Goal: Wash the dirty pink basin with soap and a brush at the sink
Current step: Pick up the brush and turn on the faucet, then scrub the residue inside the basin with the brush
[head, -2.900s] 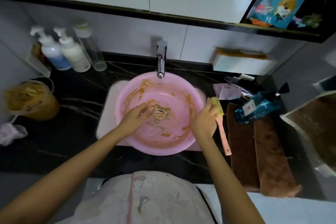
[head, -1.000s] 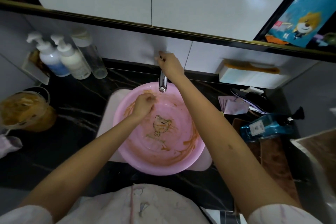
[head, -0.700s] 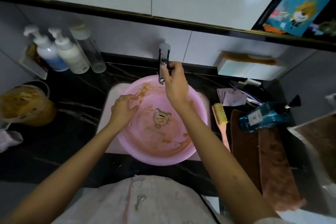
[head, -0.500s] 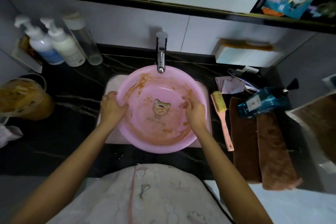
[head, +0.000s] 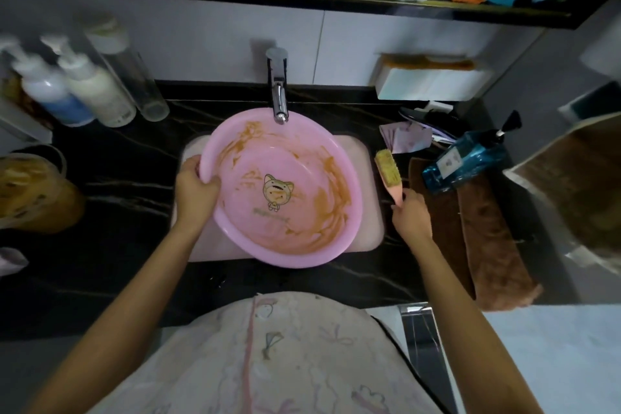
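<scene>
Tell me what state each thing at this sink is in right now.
Pink basin: dirty, orange smears inside, sitting in the sink.
Left hand: grips the basin's left rim.
Right hand: pinches the brush handle.
Brush: lying on the counter, right of the sink.
Tap: no water seen running.
Blue bottle: lying on its side on the brown towel.
White pump bottle: standing.
</scene>
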The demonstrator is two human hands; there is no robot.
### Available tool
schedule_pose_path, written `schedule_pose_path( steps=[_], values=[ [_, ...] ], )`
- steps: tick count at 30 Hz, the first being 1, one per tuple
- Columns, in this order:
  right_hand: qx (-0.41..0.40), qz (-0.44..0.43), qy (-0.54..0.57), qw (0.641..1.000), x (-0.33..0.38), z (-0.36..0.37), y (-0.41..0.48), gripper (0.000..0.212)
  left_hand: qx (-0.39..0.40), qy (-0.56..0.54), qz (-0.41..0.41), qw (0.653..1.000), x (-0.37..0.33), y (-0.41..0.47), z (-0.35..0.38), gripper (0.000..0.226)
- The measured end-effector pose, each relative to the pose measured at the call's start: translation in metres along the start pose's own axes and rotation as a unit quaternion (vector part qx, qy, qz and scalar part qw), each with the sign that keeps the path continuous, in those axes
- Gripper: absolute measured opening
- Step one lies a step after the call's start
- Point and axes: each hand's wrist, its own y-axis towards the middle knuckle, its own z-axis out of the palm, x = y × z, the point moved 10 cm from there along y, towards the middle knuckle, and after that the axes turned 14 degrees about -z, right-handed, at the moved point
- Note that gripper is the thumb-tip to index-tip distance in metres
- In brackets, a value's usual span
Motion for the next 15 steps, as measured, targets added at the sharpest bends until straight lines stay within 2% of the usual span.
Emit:
schedule_pose_path(
  steps=[2,4,6,8,10,12,15],
  values=[
    [-0.014,-0.019,0.024,0.999,0.006,-0.004,0.001,0.033,0.002,0.000,0.023,1.000,-0.009,0.003,-0.001,0.041],
    [-0.003,-0.092,0.058,0.994,0.029,-0.004,-0.001,0.038,-0.007,0.012,0.029,0.999,-0.017,0.005,-0.004,0.045],
    [0.074,-0.152,0.088,0.982,0.058,0.008,-0.005,0.055,-0.018,0.038,0.049,0.998,-0.031,0.007,-0.007,0.046],
    [0.172,-0.185,0.037,0.967,0.084,0.028,-0.007,0.066,-0.024,0.065,0.063,0.996,-0.042,0.008,-0.009,0.044],
    [0.234,-0.179,0.029,0.955,0.109,0.046,-0.006,0.061,-0.018,0.078,0.066,0.995,-0.046,0.009,-0.008,0.043],
    [0.262,-0.187,-0.003,0.947,0.133,0.062,-0.005,0.052,-0.010,0.076,0.069,0.995,-0.043,0.011,-0.009,0.041],
    [0.242,-0.268,-0.052,0.931,0.172,0.084,-0.005,0.051,0.019,0.064,0.061,0.996,-0.032,0.018,-0.009,0.041]
  ],
)
